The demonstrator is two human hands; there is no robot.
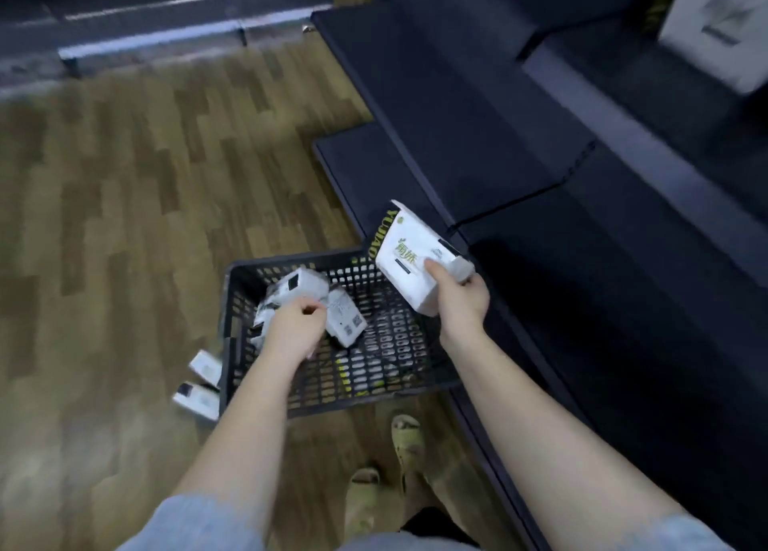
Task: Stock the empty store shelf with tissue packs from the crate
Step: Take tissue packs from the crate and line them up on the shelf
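Head cam is showing the right hand [461,301] gripping one tissue pack [415,255] just above the crate [374,367] while the left hand [297,328], fingers curled, is reaching onto the loose packs [307,301] below it, and the dark shelf [540,168] beyond is looking mostly bare, so plenty left.

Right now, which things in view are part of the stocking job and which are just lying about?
Job:
- black crate
- tissue packs in crate, left hand on them
- tissue pack in right hand grip
- dark shelf

Lying about:
- two packs on floor beside the crate
- white box, top right
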